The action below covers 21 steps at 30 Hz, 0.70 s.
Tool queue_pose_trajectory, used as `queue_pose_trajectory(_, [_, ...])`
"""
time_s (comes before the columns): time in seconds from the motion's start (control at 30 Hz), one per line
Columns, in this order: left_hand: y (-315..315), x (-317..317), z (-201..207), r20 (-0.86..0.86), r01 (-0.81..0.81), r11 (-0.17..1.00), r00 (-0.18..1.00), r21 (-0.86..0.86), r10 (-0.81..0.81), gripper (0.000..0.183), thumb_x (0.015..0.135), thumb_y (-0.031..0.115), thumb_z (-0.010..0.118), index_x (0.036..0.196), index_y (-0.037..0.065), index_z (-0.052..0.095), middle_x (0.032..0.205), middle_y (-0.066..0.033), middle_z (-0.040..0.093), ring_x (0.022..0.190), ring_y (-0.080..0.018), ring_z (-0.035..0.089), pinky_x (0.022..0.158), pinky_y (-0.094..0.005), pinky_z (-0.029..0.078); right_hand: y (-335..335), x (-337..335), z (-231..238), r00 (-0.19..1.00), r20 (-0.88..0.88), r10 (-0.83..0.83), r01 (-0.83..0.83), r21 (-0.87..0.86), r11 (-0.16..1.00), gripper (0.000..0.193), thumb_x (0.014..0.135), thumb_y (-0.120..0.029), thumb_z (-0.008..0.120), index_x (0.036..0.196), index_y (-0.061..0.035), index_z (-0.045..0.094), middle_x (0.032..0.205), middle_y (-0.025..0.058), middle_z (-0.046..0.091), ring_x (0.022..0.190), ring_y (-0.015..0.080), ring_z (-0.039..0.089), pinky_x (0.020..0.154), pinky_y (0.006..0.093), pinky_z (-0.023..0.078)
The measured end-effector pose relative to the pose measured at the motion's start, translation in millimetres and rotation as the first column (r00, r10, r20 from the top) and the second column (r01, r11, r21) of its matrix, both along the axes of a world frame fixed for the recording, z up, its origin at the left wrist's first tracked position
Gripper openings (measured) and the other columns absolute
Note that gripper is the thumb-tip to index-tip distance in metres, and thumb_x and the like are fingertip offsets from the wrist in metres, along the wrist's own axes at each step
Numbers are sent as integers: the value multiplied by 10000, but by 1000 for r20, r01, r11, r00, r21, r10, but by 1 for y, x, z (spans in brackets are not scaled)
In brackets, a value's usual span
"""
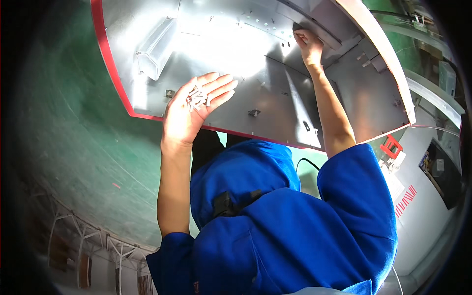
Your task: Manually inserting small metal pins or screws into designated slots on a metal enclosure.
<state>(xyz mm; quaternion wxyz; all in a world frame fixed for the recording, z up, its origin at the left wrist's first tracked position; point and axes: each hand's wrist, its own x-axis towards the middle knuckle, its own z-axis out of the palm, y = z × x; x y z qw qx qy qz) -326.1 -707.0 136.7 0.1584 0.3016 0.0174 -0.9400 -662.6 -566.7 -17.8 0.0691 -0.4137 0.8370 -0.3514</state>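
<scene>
On the upturned palm of my left hand (181,118) lies a small heap of short, slim, light-coloured pieces (197,98), perhaps pins or screws. Its fingers stretch out to the right, slightly cupped, over the near edge of a large metal cabinet shell (231,110). My right hand (310,48) reaches deep into the shell with its fingers bent and pressed together against the far panel, beside a row of small holes. What those fingertips hold, if anything, is too small to tell.
A long clear-sided box (156,46) is fixed inside the shell at left, and a grey rail (314,22) runs above my right hand. Small brackets (253,112) stick up from the panel. Red edging (112,64) borders the shell. A red plastic item (391,146) lies at right.
</scene>
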Motion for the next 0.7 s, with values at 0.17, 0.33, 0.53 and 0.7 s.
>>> queue_pose_trajectory(0.17, [0,1,-3,-50,-13,1000,999,27,15,447,943,177,314,1199,-185,373,1265,-380,392,1212,-470,396,1041,-517,328,3,-3,-3,997,-67,29,-28,16,999,124,757,-93,682,877,-88,653,826,53,667,747,163,659,675,266,522])
queue_pose_trajectory(0.33, [5,8,0,-56,-33,996,998,86,38,451,948,187,318,1200,-182,372,1283,-382,369,1239,-467,362,1057,-525,296,5,-6,-13,992,-116,47,-48,-11,999,125,743,-132,702,859,-105,662,822,48,671,738,170,659,661,267,519])
queue_pose_trajectory(0.53, [14,14,6,-16,-17,1000,1000,-24,17,449,945,197,338,1204,-167,385,1283,-366,383,1238,-451,371,1059,-523,289,-2,1,-17,974,-226,0,3,13,1000,97,733,-196,707,819,-173,667,752,-14,673,709,174,652,638,288,514])
queue_pose_trajectory(0.7, [28,22,11,-5,-20,997,1000,-77,19,452,949,199,324,1226,-155,374,1304,-352,365,1258,-443,342,1070,-514,267,-8,5,-6,914,-379,148,-116,107,988,135,719,-114,694,841,-126,637,864,8,679,750,175,656,658,273,521])
